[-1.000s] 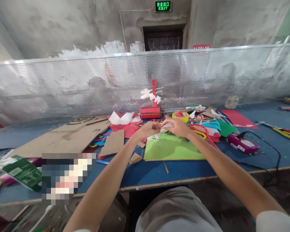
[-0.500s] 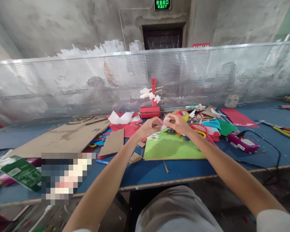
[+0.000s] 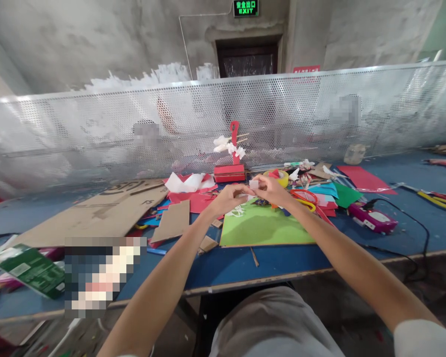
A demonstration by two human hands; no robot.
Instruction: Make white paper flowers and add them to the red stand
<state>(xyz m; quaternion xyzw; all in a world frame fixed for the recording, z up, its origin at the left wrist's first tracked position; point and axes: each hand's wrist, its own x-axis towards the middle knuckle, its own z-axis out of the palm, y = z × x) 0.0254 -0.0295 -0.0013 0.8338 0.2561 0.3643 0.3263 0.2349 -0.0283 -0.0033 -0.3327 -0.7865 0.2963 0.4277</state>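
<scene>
My left hand [image 3: 228, 197] and my right hand [image 3: 273, 190] meet above the far edge of a green sheet [image 3: 263, 228] on the blue table [image 3: 238, 267]. Both pinch a small piece of white paper [image 3: 253, 184] between their fingertips, fingers closed on it. White paper scraps [image 3: 238, 212] lie on the green sheet just under my left hand. Behind my hands stands a red paper model [image 3: 231, 163] with white paper tufts on sticks.
Cardboard sheets [image 3: 96, 213] lie at the left, and coloured paper [image 3: 330, 196] with red scissors [image 3: 306, 198] at the right. A purple glue gun [image 3: 371, 219] with a black cord sits at right. A perforated metal screen [image 3: 134, 129] backs the table. A green packet [image 3: 29, 270] lies at the front left.
My hands have lifted a little off the green sheet and folded the white paper piece smaller between the fingertips. The camera view has shifted slightly.
</scene>
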